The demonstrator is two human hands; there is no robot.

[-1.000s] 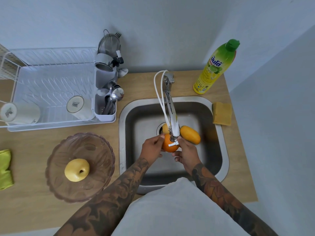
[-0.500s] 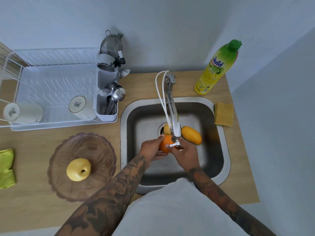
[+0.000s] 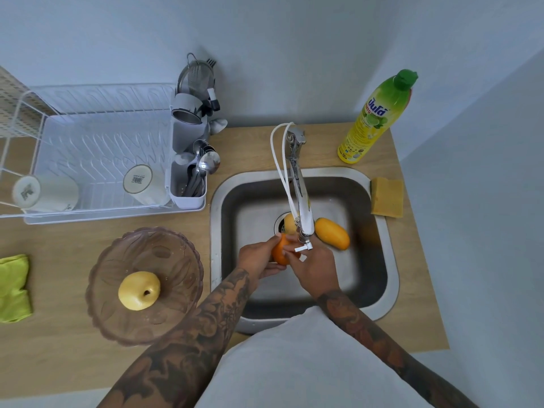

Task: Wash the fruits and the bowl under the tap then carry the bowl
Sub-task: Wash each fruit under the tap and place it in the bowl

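Orange (image 3: 279, 252) is sitting under the tap (image 3: 303, 219) over the sink (image 3: 379, 278); I am seeing my left hand (image 3: 255, 259) and right hand (image 3: 315, 267) both clasping it. Bowl (image 3: 176, 307) is waiting on the bench (image 3: 59, 348), cradling an apple (image 3: 139, 290).

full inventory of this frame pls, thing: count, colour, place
orange: 1, orange, held over the sink under the tap
mango: 1, yellow-orange, in the sink, right of the tap
fruit by the drain: 1, yellow, partly hidden by the tap
apple: 1, yellow, in the bowl
bowl: 1, clear pinkish, counter left of the sink
sink: 1, steel
tap: 1, chrome, over the sink
bottle: 1, yellow-green, behind the sink
sponge: 1, yellow, right of the sink
dish rack: 1, white, back left
mugs: 2, white, in the rack
cloth: 1, green, far left
left hand: holds the orange
right hand: holds the orange
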